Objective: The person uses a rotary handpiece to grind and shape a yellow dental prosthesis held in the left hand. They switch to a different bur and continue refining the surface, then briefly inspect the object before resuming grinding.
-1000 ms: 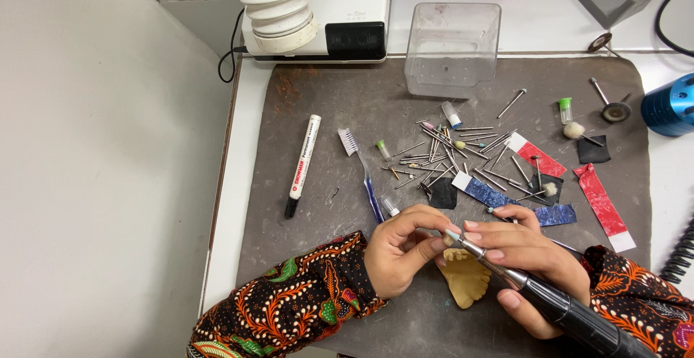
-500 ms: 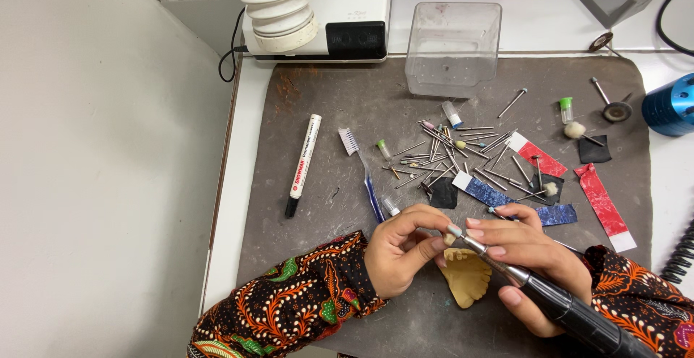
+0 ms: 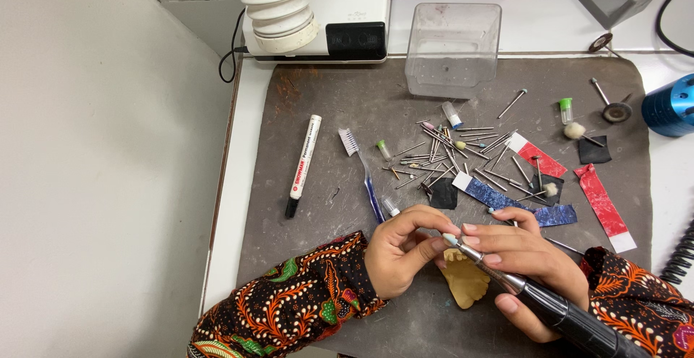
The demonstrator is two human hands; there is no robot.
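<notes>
The small bit [image 3: 451,239] at the tip of my rotary handpiece [image 3: 549,307] sits near the front edge of the grey mat [image 3: 318,112], just above the tan, lobed piece [image 3: 466,280] lying flat there. My left hand [image 3: 401,253] is curled, thumb and forefinger pinched close at the bit's tip; whether they truly grip it or only steady it I cannot tell. My right hand [image 3: 524,260] is closed around the handpiece, fingers laid along its metal nose, the dark body running off toward the front right corner.

To do this well, I judge I should keep the handpiece still with my right hand, with both wrists resting on the mat, and keep my left fingertips short on the bit so it stays in line with the nose rather than tilting.

Behind my hands lies a scatter of loose burs [image 3: 463,152], well within reach, with blue [image 3: 517,202] and red abrasive strips [image 3: 606,200] to the right. A toothbrush [image 3: 361,173] and a white marker [image 3: 303,164] lie to the left, and a clear plastic box [image 3: 452,48] stands at the back edge.
</notes>
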